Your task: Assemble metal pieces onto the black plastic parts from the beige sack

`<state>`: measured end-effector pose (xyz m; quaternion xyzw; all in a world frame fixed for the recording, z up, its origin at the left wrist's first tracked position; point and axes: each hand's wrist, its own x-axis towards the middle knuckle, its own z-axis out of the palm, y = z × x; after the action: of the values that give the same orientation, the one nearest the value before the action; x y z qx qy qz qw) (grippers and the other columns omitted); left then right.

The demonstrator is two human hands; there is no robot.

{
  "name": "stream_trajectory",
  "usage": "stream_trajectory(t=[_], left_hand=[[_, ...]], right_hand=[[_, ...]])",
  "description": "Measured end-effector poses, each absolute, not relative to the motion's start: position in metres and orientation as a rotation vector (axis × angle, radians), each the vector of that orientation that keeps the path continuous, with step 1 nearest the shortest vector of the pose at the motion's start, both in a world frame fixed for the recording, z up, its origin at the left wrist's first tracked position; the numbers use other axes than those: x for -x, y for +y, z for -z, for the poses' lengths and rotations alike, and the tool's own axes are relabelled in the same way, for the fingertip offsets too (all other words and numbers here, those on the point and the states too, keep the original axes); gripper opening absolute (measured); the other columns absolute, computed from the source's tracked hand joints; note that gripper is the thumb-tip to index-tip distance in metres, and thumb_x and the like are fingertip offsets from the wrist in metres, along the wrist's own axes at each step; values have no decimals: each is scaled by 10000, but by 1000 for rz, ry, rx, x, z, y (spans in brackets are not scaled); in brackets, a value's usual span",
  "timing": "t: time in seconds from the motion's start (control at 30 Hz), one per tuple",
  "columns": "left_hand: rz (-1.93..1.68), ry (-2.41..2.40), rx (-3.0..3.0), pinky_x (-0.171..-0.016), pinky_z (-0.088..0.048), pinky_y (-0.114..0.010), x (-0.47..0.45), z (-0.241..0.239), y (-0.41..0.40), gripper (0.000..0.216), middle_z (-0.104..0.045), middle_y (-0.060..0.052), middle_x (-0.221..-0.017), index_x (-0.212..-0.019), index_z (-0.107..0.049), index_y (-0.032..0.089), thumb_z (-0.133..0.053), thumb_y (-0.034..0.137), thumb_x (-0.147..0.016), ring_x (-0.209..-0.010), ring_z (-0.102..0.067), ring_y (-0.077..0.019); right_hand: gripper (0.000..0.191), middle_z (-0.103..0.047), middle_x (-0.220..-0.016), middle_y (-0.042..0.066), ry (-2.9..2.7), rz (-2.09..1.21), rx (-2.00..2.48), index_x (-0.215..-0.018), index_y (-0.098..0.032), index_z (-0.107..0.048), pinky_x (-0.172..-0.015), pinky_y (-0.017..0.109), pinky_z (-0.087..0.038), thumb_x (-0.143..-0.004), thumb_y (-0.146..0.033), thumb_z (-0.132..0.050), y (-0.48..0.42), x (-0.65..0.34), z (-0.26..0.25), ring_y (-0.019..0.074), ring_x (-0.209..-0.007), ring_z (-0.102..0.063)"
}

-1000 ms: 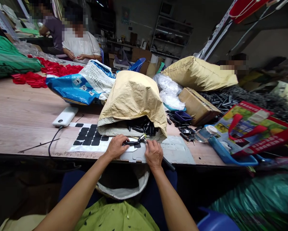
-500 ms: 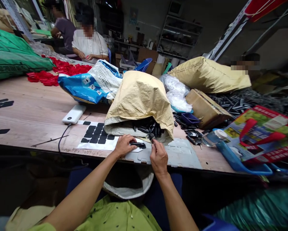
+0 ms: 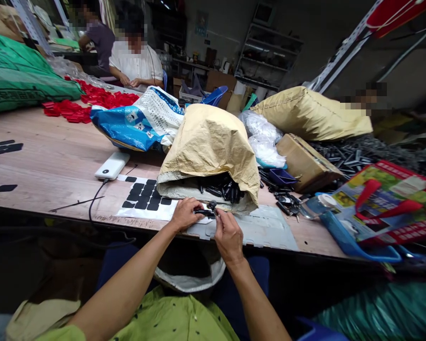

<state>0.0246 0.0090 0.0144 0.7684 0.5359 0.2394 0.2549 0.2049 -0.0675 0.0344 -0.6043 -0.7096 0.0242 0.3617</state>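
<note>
My left hand [image 3: 185,214] is closed round a small black plastic part [image 3: 204,212] at the table's near edge. My right hand [image 3: 228,234] pinches a small metal piece [image 3: 212,205] against the end of that part. Both hands rest over a grey flat sheet [image 3: 258,227]. Just behind them a tan paper sack [image 3: 213,147] lies open, with several black parts [image 3: 222,189] spilling from its mouth. A white sheet of black adhesive pads [image 3: 143,199] lies to the left of my left hand.
A white power bank [image 3: 112,165] with a black cable sits left of the pads. A blue and white bag [image 3: 141,121], red parts [image 3: 88,102], a cardboard box [image 3: 303,161], a blue tray [image 3: 355,237] and a colourful bag [image 3: 386,196] crowd the table. Two people sit at the far left; another sits at the right.
My right hand has moved in toward my left, bringing the metal piece to the black part. The view has shifted slightly.
</note>
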Motion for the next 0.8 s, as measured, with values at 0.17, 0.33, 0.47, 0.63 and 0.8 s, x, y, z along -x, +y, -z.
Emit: stream_trajectory(t=[0.17,0.33,0.47,0.63,0.8], left_hand=[[-643,1465,-2113,-864,-383,-353,-24,-13,10,202,-690,-12,-975,-955,-732,244,-769,348,-785,-1000,-579,-230],[-696,1446,-2101,-872,-377,-356,-24,-14,8,186,-690,0,-965,-948,-727,260,-756,322,-776,-997,-581,-225],[-724,1441,-2080,-851,-378,-354,-23,-14,7,174,-688,1,-937,-907,-690,239,-721,250,-736,-960,-581,-220],[-739,1410,-2058,-839,-385,-356,-20,-13,9,197,-692,2,-938,-878,-645,227,-673,181,-687,-959,-588,-222],[-753,1399,-2039,-852,-394,-362,-18,-15,8,198,-692,-1,-937,-860,-635,222,-647,159,-673,-965,-595,-224]], right_hand=[[342,-703,-1031,89,-1932,-100,1546,-1249,-191,-682,-886,286,-501,-1031,-233,-421,-68,-193,-34,199,-971,-658],[330,-705,-1073,77,-1871,-80,1572,-1247,-207,-685,-905,286,-484,-1014,-228,-453,-59,-204,-35,198,-1004,-649],[295,-704,-1037,61,-1805,-2,1651,-1183,-217,-709,-898,295,-458,-988,-222,-487,-46,-227,-31,205,-994,-626],[271,-684,-986,53,-1798,103,1786,-1129,-223,-725,-858,300,-416,-959,-205,-515,-36,-243,-11,205,-938,-579],[252,-656,-964,58,-1809,283,1856,-1132,-221,-712,-805,318,-364,-953,-204,-534,-40,-235,-3,216,-904,-533]])
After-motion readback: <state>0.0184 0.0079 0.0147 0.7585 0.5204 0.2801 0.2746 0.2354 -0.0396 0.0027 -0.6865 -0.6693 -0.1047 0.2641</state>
